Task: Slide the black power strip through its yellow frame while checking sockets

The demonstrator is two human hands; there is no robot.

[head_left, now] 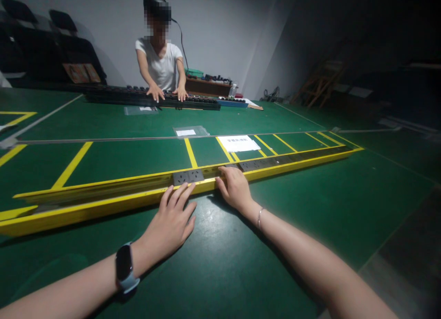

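Observation:
A long yellow channel (138,200) lies slantwise across the green table, with dark grey socket modules seated in its slot. My left hand (172,222) has its fingers spread, their tips at the channel's near edge just below a grey socket module (188,177). Further right, my right hand (234,188) is curled over the channel, fingers inside and thumb against the near wall. Under its fingers a grey socket module (230,166) partly shows; the grip on it is mostly hidden. More socket modules (257,164) run in a row to the right.
Yellow tape strips (190,152) mark the green table (344,204) behind the channel. A white paper label (239,143) and a clear plastic bag (191,131) lie there. Across the table a person (160,64) has both hands on a long black strip (117,97).

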